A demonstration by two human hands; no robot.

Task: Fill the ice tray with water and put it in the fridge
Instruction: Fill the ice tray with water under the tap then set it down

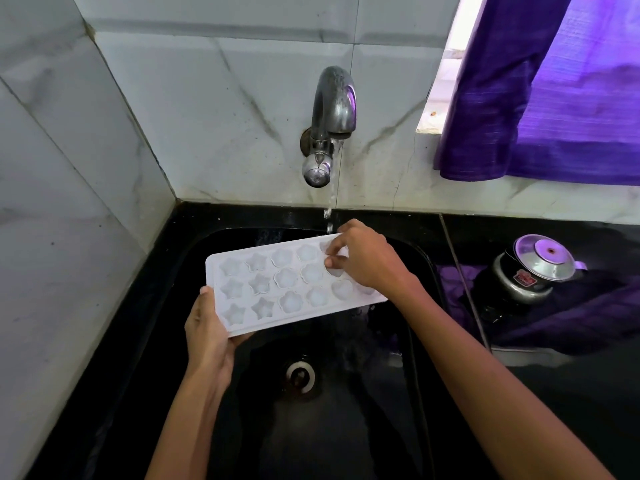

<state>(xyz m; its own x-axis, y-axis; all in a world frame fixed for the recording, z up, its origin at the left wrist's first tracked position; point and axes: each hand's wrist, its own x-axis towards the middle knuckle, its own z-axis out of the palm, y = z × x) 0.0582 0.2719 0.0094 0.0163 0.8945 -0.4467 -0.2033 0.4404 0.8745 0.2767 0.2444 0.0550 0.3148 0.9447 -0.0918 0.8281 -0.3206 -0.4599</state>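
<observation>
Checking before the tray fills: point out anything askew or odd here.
The ice tray is tilted, and the tap's stream lands at its far right edge, beside the right hand, not squarely into the moulds.

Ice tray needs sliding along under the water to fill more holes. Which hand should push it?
Probably the left hand: it holds the ice tray at its near-left corner, away from the stream.

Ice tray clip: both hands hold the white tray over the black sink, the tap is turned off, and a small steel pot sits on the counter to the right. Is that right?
Not quite. The head view shows the tap running: a stream falls to the far right corner of the ice tray. The rest stands: left hand and right hand hold it over the sink, and the steel pot sits on the right.
</observation>
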